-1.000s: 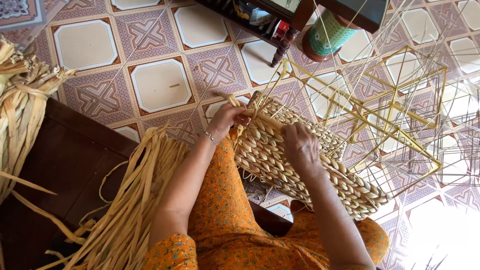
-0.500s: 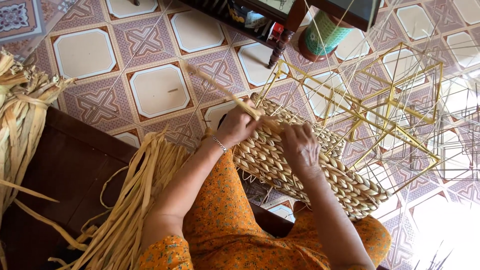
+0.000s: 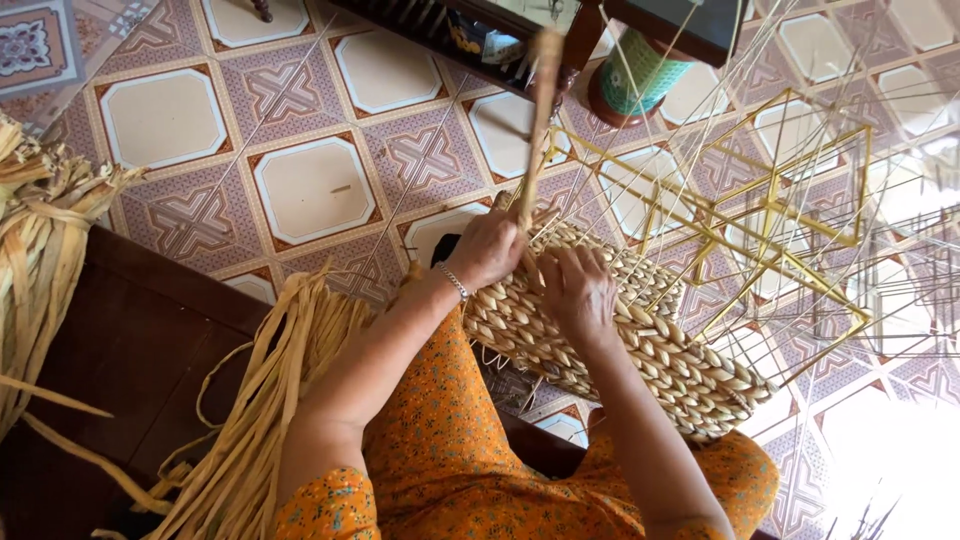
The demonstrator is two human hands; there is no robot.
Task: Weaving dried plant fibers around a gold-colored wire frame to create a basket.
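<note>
Up on the person's lap, the woven basket [image 3: 610,345] lay under both hands. The left hand [image 3: 488,250] was closed around a straw strand [image 3: 538,120] standing up from the rim, while the right hand [image 3: 580,290] pressed flat, fingers loosely spread, on the weave just beside it.

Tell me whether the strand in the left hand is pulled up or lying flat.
Pulled up: the left hand grips the strand, which rises straight from the woven panel toward the floor tiles.

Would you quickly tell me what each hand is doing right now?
Left hand: closed on a straw strand.
Right hand: pressed flat on the woven basket, holding nothing.
</note>
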